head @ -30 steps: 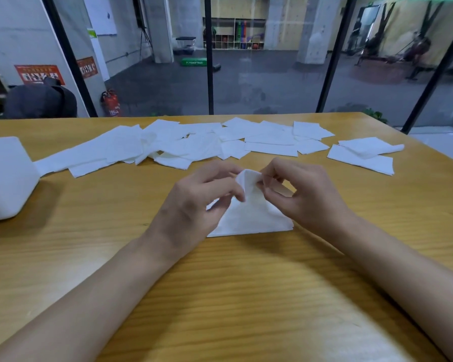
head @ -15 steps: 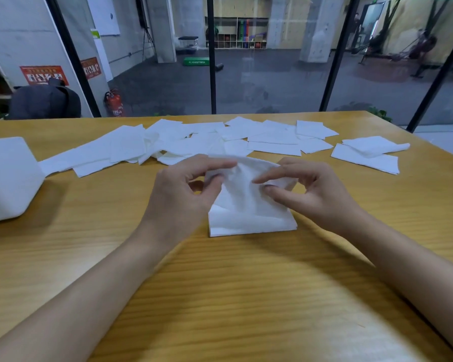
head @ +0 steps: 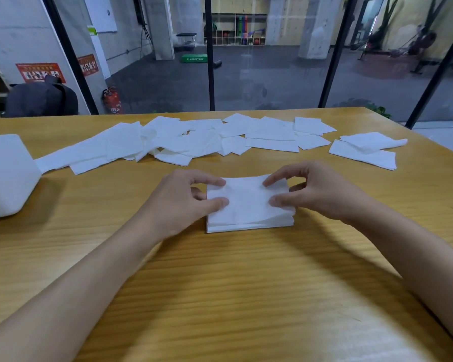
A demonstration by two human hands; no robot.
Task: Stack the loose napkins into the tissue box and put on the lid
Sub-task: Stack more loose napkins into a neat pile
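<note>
A small stack of white napkins (head: 249, 220) lies on the wooden table (head: 220, 296) right in front of me. The top napkin (head: 247, 197) is spread flat over it. My left hand (head: 178, 202) pinches this napkin's left edge with index fingertip and thumb. My right hand (head: 317, 192) pinches its right edge the same way. Several loose napkins (head: 194, 139) are scattered in a row across the far side of the table. The white tissue box (head: 5, 176) sits at the left edge, partly cut off; no lid is visible.
Two more napkins (head: 364, 152) lie apart at the far right, near the table's corner. Glass panels with black frames (head: 209, 74) run behind the table's far edge. A dark bag (head: 41, 99) sits behind the far left edge.
The napkin I held bunched and raised between both hands has been opened out and laid flat on the stack. My hands have moved apart to its two side edges.
</note>
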